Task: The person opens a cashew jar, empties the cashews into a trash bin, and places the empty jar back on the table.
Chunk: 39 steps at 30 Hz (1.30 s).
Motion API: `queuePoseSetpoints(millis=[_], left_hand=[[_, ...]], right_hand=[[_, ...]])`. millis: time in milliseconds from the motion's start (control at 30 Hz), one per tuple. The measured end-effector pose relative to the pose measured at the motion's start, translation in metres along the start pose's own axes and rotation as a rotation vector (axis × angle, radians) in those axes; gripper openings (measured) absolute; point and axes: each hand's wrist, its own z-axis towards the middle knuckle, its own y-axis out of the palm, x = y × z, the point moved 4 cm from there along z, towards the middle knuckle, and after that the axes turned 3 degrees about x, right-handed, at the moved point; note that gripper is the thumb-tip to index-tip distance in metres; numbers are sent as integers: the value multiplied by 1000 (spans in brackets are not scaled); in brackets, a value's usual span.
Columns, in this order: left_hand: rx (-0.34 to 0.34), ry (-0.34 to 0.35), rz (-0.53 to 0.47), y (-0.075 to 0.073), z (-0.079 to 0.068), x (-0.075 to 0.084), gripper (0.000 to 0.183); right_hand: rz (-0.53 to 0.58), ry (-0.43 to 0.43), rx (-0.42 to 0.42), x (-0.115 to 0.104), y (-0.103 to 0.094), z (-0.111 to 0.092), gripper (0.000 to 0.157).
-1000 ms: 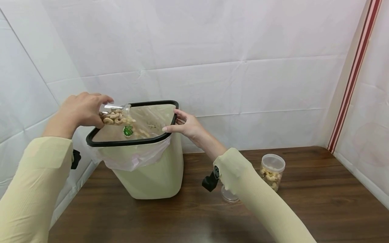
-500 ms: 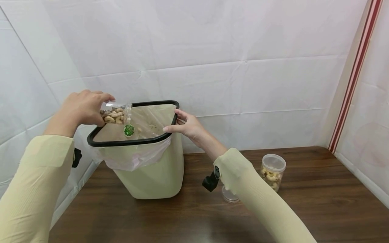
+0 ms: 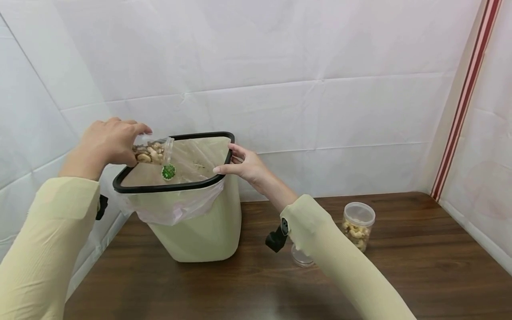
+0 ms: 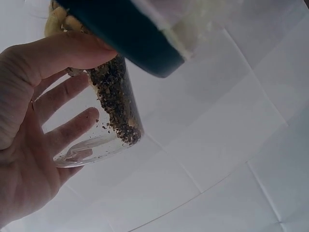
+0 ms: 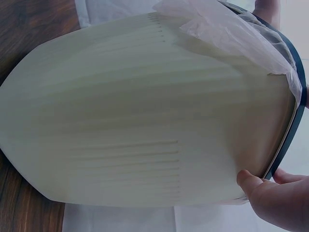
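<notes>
Left hand: we see the left hand (image 3: 108,144) with thumb and fingers spread round the sides of the tilted jar (image 3: 148,141), holding it near its base.
Tilted jar: we find it lying almost on its side above the left end of the bin's opening, its mouth towards the right; whether it touches the rim we cannot tell.
Nuts: we make out cashews (image 3: 150,158) inside it, and the left wrist view shows us dark crumbs (image 4: 116,101) along the jar's lower side.
Green disc: we note a round green disc (image 3: 168,172) just below the jar's mouth; what it is fixed to we cannot tell.
Right hand: we see the right hand (image 3: 250,168) gripping the bin's right side at the black rim (image 3: 176,188) between thumb and fingers.
Bin: we place the pale green bin (image 3: 204,240) near the desk's far left corner, with a translucent liner (image 3: 180,213) folded over its front.
Desk: towards the far right corner of the brown desk (image 3: 248,289), we see an upright jar (image 3: 359,226) of cashews; a clear lid (image 3: 301,257), partly behind the right sleeve (image 3: 332,244), lies between it and the bin.
</notes>
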Motion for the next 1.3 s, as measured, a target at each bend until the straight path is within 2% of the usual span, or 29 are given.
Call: queuePoseSetpoints(millis=[167,433,733,1300], left_hand=[[-19,-6,8,2,0,1,70],[-1,17,34,-1,3,3,68],[-24,22,90,-1,4,5,66],[-12,24,96,-2,3,8,66]], right_hand=[[2,3,-6,0,1,0,78],[4,-1,-1,-2,2,0,78],[1,4,-5,0,3,2,78],[-5,5,-12,1,4,1,80]])
